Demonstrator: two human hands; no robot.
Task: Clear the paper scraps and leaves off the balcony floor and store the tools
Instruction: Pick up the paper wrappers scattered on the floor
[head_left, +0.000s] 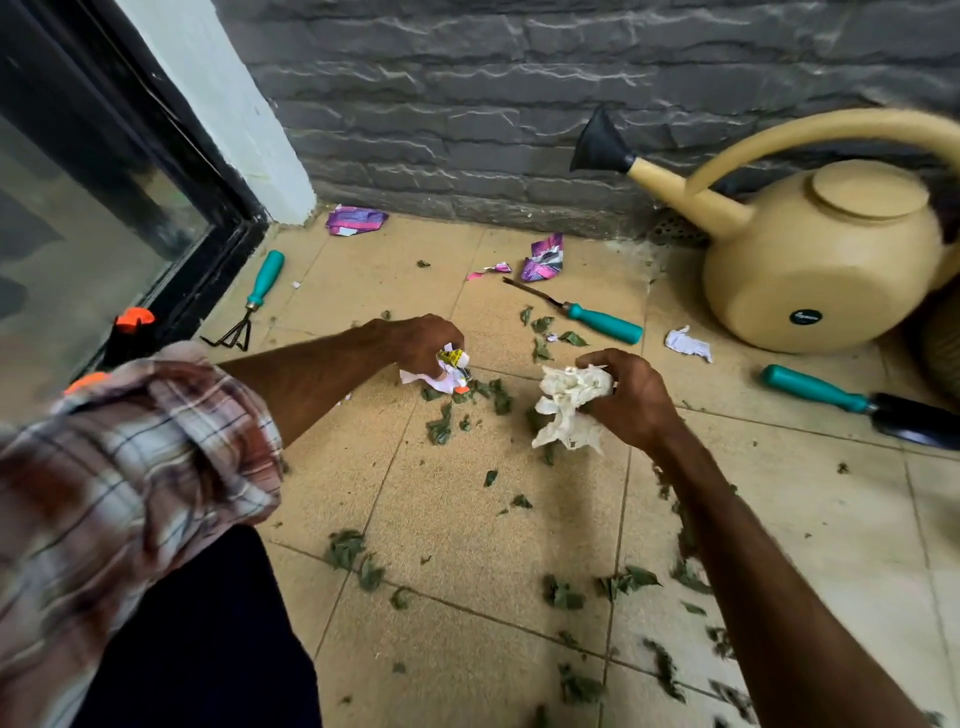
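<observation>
- Paper fills both hands: the left hand (421, 345), at frame centre, curls its fingers round a few printed scraps (451, 364), low against the floor (467, 519).
- Just to the right, the right hand (631, 400) clenches a crumpled white paper wad (569, 408), apparently held just clear of the tiles.
- The step in hand looks like gathering paper by hand; leaf clearing and tool storage are not yet done.
- Paper left on the tiles: a purple wrapper (356, 219) at the foot of the wall (467, 104) in the upper middle, a torn wrapper (543, 258) right of it, and a white scrap (688, 344) near the watering can (821, 260).
- Leaves (441, 428) lie scattered from beneath the hands down to the lower right edge.
- Tools lie loose on the floor: a hand rake (265, 280) at left by the door frame, a weeder (602, 322) above the right hand, and a trowel (815, 387) at the right edge.
- The next move probably calls for a reach up the frame to the wrappers. Both hands are loaded, so one load likely has to pass to the other hand first.
</observation>
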